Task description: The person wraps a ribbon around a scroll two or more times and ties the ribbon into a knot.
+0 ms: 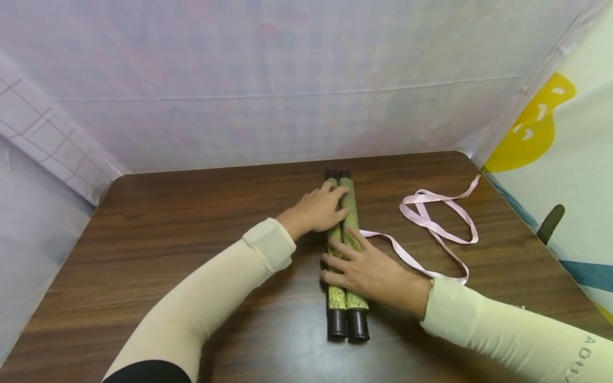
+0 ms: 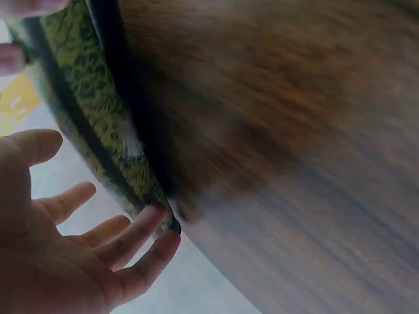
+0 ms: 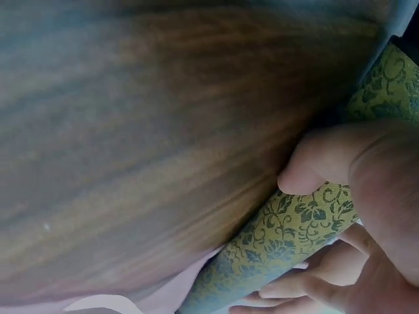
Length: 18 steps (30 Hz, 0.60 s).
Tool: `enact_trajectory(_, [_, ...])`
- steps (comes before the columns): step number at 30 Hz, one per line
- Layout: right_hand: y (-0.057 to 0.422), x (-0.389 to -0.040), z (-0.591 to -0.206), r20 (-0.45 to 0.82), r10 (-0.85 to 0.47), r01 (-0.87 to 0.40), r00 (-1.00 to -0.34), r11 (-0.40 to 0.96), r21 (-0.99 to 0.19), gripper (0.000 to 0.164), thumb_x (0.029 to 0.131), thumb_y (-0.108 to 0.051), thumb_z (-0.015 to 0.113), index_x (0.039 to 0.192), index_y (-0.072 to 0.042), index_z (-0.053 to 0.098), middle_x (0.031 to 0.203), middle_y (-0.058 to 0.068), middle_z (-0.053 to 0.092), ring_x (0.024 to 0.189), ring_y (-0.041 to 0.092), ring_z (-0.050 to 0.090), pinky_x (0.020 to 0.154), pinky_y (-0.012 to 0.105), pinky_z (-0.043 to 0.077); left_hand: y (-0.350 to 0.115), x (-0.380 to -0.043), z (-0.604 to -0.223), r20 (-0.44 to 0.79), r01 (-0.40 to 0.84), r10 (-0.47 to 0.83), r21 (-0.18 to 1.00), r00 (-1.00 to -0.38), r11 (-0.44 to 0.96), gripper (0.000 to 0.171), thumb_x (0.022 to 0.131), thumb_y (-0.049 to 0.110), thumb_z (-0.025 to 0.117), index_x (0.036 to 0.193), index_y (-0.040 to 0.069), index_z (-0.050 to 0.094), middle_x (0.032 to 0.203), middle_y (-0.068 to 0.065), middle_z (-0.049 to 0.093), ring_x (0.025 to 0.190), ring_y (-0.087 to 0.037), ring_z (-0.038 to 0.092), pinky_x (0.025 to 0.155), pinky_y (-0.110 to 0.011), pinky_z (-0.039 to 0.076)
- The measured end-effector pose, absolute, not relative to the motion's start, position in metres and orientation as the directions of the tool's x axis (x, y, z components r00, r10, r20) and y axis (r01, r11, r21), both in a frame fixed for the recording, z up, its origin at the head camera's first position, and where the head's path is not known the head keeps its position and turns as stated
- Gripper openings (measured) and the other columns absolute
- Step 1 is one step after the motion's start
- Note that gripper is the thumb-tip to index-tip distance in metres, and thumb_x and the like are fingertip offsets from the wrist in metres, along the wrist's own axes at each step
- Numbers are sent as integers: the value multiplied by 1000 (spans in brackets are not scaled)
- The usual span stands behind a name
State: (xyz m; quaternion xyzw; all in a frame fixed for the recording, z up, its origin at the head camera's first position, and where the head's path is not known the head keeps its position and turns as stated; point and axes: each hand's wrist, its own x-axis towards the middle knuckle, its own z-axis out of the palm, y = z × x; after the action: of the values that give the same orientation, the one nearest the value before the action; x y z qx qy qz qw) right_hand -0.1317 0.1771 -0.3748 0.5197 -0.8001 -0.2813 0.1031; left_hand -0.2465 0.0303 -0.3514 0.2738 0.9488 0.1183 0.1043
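A scroll rolled up from both ends (image 1: pixel 353 213) lies lengthwise on the table as two parallel rolls. Its cloth is yellow-green with a dark floral pattern, and dark knobs (image 1: pixel 358 325) cap the ends. My left hand (image 1: pixel 318 210) rests over the far half, fingers spread, fingertips touching the rolls. Nearer to me, my right hand (image 1: pixel 366 268) grips across both rolls, its fingers reaching to the left side; in the right wrist view the thumb (image 3: pixel 311 163) presses one side of the patterned roll (image 3: pixel 281 242). A pink ribbon (image 1: pixel 404 254) runs out from the scroll's right side.
The ribbon's loose loops (image 1: pixel 438 226) lie to the right on the brown wooden table (image 1: pixel 191 234). A pale cloth wall (image 1: pixel 268 122) stands along the far edge, and a printed curtain (image 1: pixel 584 202) hangs on the right.
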Motion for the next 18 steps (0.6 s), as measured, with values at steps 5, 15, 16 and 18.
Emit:
enact_trajectory(5, [177,-132,-378,-117,-892,-783,-437,313,538,62,77,-22,71,129,-32,38,143,1,43,132,33,27,98,59,38,15,-245,-353,-120,454,506,303,-854,838,40,98,30,42,133,10,44,124,-13,53,90,-24,58,74,-39,54])
enact_trajectory(15, [178,-132,-377,-126,-890,-791,-439,316,525,64,75,-21,73,129,-31,39,143,3,43,133,33,26,98,58,38,-2,-238,-354,-248,474,525,237,-814,848,18,87,31,60,97,15,61,89,3,61,73,-14,56,65,-34,49])
enact_trajectory(16, [178,-132,-377,-125,-891,-793,-437,315,522,64,76,-21,74,129,-31,39,143,3,43,133,33,26,98,58,37,-3,-237,-354,-255,476,526,234,-812,848,18,86,31,62,96,16,61,89,3,61,73,-14,56,65,-35,49])
enact_trajectory(18, [178,-132,-378,-123,-894,-797,-432,314,517,64,76,-21,74,129,-30,39,144,3,43,133,33,26,99,58,37,-2,-237,-355,-257,472,522,234,-813,850,16,83,28,63,93,16,61,88,2,62,72,-15,56,63,-35,49])
